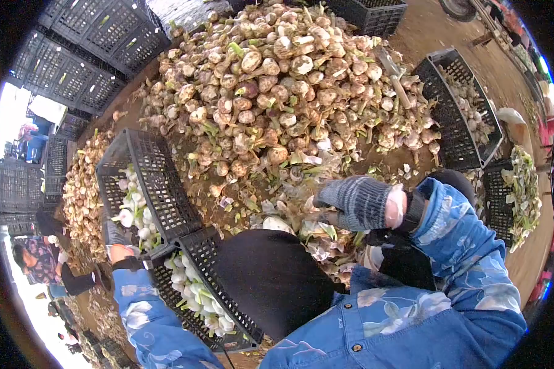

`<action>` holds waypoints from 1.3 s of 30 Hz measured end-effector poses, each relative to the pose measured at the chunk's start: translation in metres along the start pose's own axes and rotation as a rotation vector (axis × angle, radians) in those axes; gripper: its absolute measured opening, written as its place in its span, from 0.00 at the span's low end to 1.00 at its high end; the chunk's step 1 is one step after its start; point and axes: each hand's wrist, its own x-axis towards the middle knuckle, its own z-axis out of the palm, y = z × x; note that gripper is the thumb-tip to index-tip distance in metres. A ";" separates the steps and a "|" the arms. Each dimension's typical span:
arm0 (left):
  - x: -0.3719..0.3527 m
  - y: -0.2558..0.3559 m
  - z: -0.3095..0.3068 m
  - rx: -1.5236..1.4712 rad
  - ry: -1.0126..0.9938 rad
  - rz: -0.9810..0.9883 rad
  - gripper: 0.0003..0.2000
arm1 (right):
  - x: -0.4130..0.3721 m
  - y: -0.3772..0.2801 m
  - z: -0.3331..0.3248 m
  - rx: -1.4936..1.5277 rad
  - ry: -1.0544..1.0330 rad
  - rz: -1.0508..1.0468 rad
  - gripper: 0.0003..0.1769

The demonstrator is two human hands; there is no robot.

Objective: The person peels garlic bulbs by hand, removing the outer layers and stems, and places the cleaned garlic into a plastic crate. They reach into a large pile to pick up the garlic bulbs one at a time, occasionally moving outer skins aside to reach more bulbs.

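My left hand (112, 236), in a grey glove, reaches over the edge of a black plastic crate (166, 184) at the left. Its small visible fingers look stretched out, beside a trimmed white garlic bulb (125, 218). More trimmed bulbs with green stubs lie in this crate. My right hand (357, 202), in a striped grey knitted glove, hovers above loose garlic skins (326, 243) in front of me. Its fingers are curled together, their tips slightly blurred. Whatever they may hold is hidden. A large heap of untrimmed garlic (258, 92) rises ahead.
A second crate (203, 270) of white garlic bulbs stands by my knee (277, 277). At the right is a crate (458, 111) of garlic. Stacked black crates (86, 55) line the upper left. A wooden-handled tool (397, 80) lies on the heap. Another person (37, 261) is at the far left.
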 end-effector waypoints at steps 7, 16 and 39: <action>-0.029 -0.111 0.082 0.572 -0.311 0.703 0.21 | 0.010 0.004 0.007 -0.001 -0.047 0.034 0.14; -0.033 -0.262 0.153 1.191 -0.241 0.216 0.36 | 0.026 0.009 0.006 -0.197 -0.122 0.201 0.15; -0.138 -0.037 0.210 0.151 -0.626 0.105 0.16 | 0.034 -0.016 -0.015 0.595 0.180 0.161 0.21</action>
